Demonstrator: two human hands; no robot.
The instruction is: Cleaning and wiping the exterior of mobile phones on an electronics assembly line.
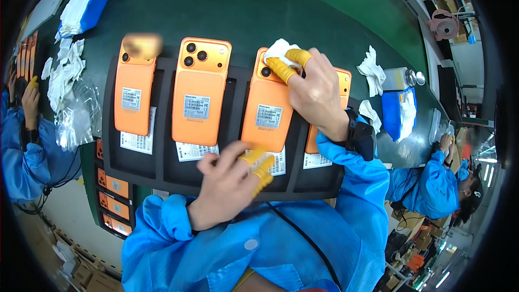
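R hand (319,94) w/ white cloth (280,50) on 3rd phone (265,94), L hand (221,186) by its lower end

R: pinching wadded cloth btwn fingertips in yellow finger cots (281,69), cloth against phone's camera end. L: fingers part-bent, motion-blurred; can't tell if touching or gripping. Phone: orange, back up, 3rd from L of 4 in blk tray (162,184). Label sheet (278,162) sticks out below it. Other phones (200,94): 2 to L, 1 to R, latter partly hidden by R hand/wrist. R of tray: loose tissues (371,70), bottle (397,79) w/ metal top, blue tissue box (390,119). Far L: clear plastic bags (75,119).
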